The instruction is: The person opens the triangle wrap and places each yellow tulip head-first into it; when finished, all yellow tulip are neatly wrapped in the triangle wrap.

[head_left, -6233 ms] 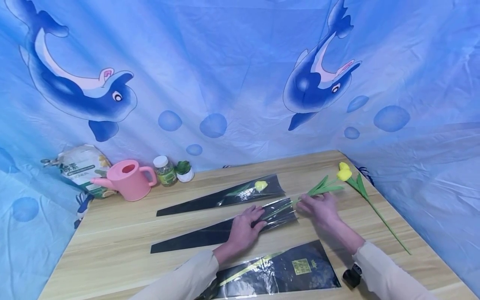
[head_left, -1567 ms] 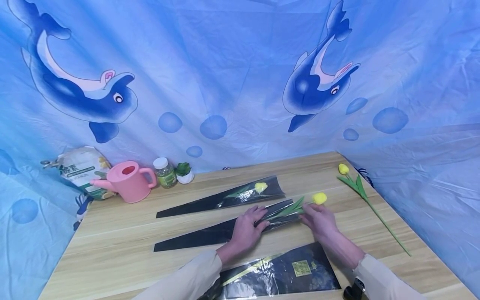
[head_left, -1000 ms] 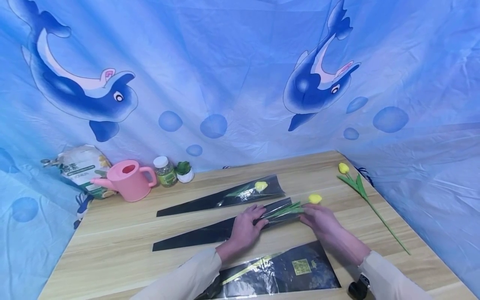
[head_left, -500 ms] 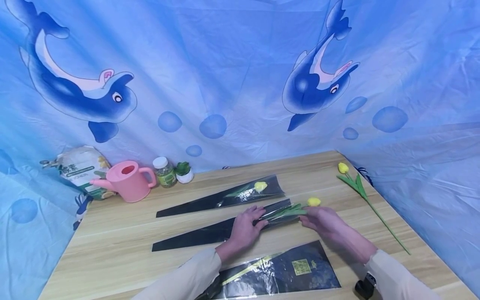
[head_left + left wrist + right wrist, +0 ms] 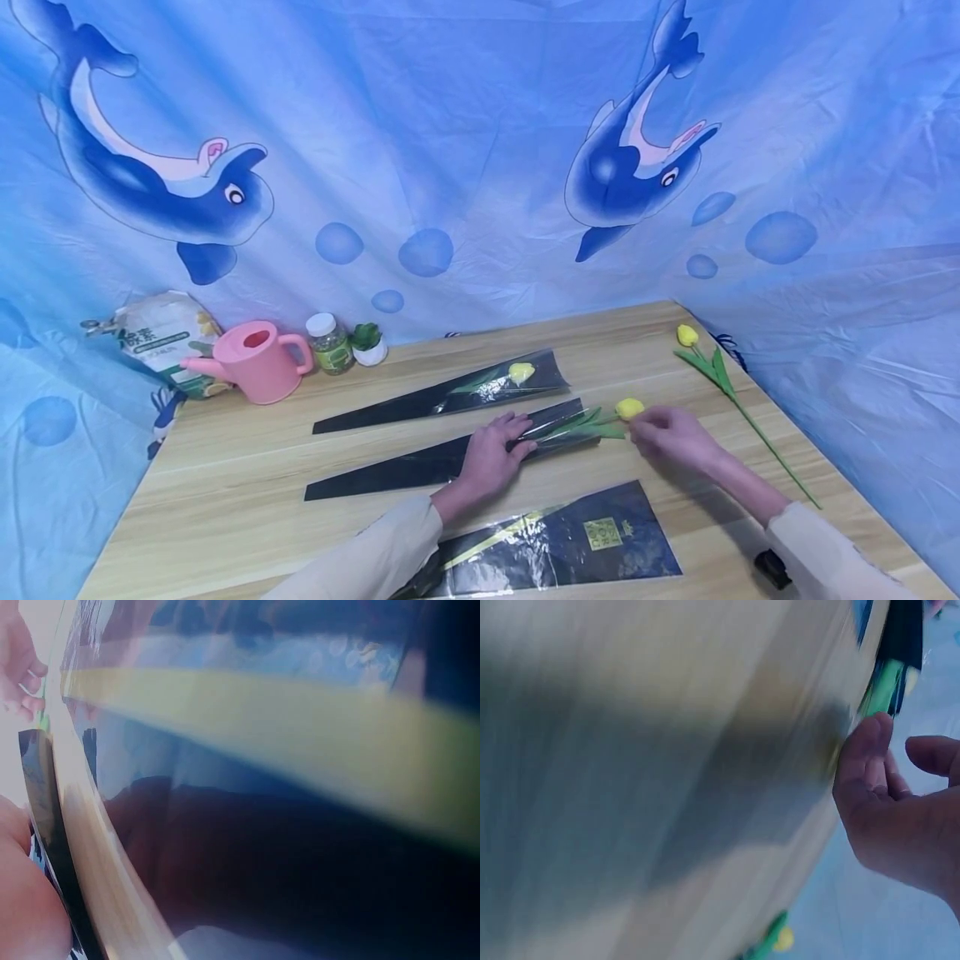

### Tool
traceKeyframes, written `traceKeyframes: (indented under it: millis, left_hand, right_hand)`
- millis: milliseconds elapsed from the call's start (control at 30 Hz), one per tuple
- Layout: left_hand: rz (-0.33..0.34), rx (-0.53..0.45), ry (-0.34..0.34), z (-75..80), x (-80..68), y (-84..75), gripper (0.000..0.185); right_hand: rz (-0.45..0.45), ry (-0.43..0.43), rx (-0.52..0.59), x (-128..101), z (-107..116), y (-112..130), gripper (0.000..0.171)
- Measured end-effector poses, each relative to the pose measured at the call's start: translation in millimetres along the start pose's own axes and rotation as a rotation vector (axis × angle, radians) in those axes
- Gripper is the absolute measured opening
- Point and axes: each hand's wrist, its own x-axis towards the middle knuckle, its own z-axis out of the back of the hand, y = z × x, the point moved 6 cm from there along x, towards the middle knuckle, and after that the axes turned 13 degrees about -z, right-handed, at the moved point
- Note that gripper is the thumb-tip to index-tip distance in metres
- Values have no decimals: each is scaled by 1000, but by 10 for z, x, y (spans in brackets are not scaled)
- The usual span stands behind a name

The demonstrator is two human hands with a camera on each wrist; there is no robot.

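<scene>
Head view: my right hand (image 5: 671,429) has let go of the tulip (image 5: 628,407), fingers loose at its 3 o'clock, bloom still outside the sleeve (image 5: 442,458) my left hand (image 5: 491,454) presses flat.

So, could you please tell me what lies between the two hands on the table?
In the head view, the tulip's green leaves poke out of the sleeve between the left hand and right hand.

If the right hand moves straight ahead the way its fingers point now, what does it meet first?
Most likely the yellow tulip head, just ahead of the right hand fingertips, outside the middle sleeve. Depth is unclear; they may already touch.
</scene>
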Motion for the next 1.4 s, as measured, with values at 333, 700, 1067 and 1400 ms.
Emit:
traceKeyframes:
  millis: [333, 700, 1067, 1400]
  left_hand:
    - [1, -22, 0, -32, -1, 9, 38]
    - [10, -31, 3, -20, -1, -4, 38]
    - [5, -21, -2, -8, 14, -16, 38]
    - [-15, -13, -8, 6, 30, -37, 38]
  right_hand:
    - [260, -174, -292, 156, 207, 37, 34]
    - [224, -131, -268, 236, 177, -33, 30]
    - [204, -95, -143, 256, 141, 22, 31]
    - [240, -82, -120, 277, 1, 138, 31]
